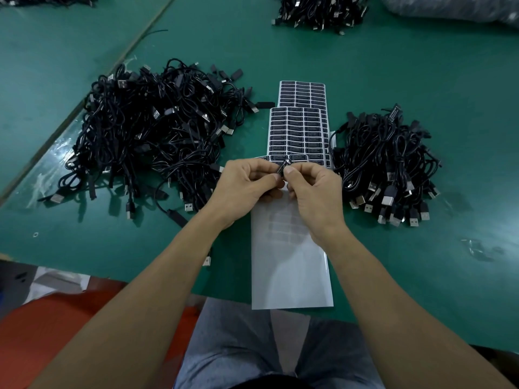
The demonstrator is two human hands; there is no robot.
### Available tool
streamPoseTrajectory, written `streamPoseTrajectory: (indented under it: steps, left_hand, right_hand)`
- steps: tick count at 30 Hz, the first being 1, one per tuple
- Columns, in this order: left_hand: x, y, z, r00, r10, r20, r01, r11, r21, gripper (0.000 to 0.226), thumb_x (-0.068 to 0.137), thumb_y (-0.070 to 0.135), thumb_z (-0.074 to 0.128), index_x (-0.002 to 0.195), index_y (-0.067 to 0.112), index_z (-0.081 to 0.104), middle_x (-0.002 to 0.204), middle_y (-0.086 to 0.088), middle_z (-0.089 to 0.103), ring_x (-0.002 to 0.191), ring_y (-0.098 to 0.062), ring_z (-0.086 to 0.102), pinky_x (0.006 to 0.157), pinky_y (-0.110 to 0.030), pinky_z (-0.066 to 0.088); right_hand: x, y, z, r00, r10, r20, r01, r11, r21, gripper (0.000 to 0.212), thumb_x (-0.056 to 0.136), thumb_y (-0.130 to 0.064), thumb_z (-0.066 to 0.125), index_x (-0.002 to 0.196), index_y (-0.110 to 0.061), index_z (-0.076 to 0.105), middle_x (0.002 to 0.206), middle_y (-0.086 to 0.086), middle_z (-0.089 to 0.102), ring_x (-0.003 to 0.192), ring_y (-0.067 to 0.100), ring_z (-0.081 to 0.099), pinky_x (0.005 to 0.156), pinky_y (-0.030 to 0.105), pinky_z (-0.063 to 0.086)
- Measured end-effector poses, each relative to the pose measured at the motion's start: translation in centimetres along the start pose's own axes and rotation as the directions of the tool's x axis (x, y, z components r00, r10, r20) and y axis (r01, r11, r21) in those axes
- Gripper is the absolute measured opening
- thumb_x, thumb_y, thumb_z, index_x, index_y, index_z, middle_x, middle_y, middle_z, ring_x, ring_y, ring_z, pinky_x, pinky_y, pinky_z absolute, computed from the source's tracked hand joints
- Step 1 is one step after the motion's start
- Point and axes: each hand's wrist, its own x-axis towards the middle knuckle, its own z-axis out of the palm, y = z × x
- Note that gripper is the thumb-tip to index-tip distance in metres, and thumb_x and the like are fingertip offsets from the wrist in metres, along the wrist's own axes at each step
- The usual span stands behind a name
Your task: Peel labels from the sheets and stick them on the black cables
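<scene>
Head view: both hands (pixel 283 181) pinch what looks like a label (pixel 283 167)

Green worktable (pixel 393 66) (seam at left)

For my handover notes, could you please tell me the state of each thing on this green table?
Left hand: pinches the small black printed label.
Right hand: pinches the same label.
Front white label sheet: near part peeled bare, far rows full.
Rear white label sheet: rows full, partly under the front sheet.
Left heap of black cables: tangled, lying loose.
Right heap of black cables: tangled, lying loose.
</scene>
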Motion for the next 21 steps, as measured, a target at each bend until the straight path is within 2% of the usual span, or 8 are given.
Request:
streamPoseTrajectory:
  steps: [9, 14, 17, 21]
  left_hand:
    - [-0.13, 0.08, 0.26, 1.000, 0.003, -0.016, -0.003, 0.999, 0.042, 0.013, 0.094, 0.001, 0.065, 0.093, 0.009, 0.075, 0.076, -0.005, 0.076, 0.065, -0.012, 0.070, 0.062, -0.021, 0.056]
    - [-0.19, 0.10, 0.09, 1.000, 0.017, -0.016, -0.017, 0.999, 0.033, 0.015, 0.095, 0.003, 0.065, 0.091, 0.013, 0.075, 0.079, -0.005, 0.076, 0.067, -0.014, 0.071, 0.062, -0.021, 0.056]
    - [-0.20, 0.04, -0.01, 1.000, 0.026, -0.008, -0.026, 0.999, 0.036, 0.015, 0.095, 0.003, 0.065, 0.092, 0.014, 0.075, 0.079, -0.004, 0.076, 0.068, -0.013, 0.072, 0.063, -0.021, 0.057]
    - [-0.17, -0.06, 0.00, 1.000, 0.024, 0.003, -0.024, 0.998, 0.053, 0.013, 0.094, 0.002, 0.066, 0.096, 0.011, 0.075, 0.078, -0.001, 0.076, 0.069, -0.013, 0.072, 0.064, -0.021, 0.056]
  right_hand:
    - [0.01, 0.34, 0.18, 0.998, -0.034, -0.061, 0.036, 0.999, 0.024, 0.009, 0.085, -0.014, 0.078, 0.082, -0.013, 0.069, 0.067, -0.011, 0.069, 0.062, -0.001, 0.062, 0.059, 0.014, 0.049]
    - [0.25, 0.57, 0.06, 0.994, 0.012, -0.108, -0.011, 1.000, 0.018, 0.031, 0.076, -0.025, 0.086, 0.089, -0.020, 0.058, 0.084, 0.000, 0.067, 0.077, 0.012, 0.065, 0.075, 0.034, 0.059]
    - [0.26, 0.54, 0.12, 0.998, 0.024, -0.057, -0.022, 0.999, 0.038, 0.022, 0.082, -0.024, 0.082, 0.097, -0.020, 0.066, 0.089, 0.003, 0.072, 0.082, 0.014, 0.069, 0.076, 0.030, 0.058]
    - [0.33, 0.32, 0.23, 1.000, -0.022, -0.011, 0.022, 0.999, 0.032, 0.006, 0.091, -0.020, 0.073, 0.095, -0.017, 0.075, 0.078, -0.009, 0.071, 0.066, -0.001, 0.060, 0.072, 0.021, 0.051]
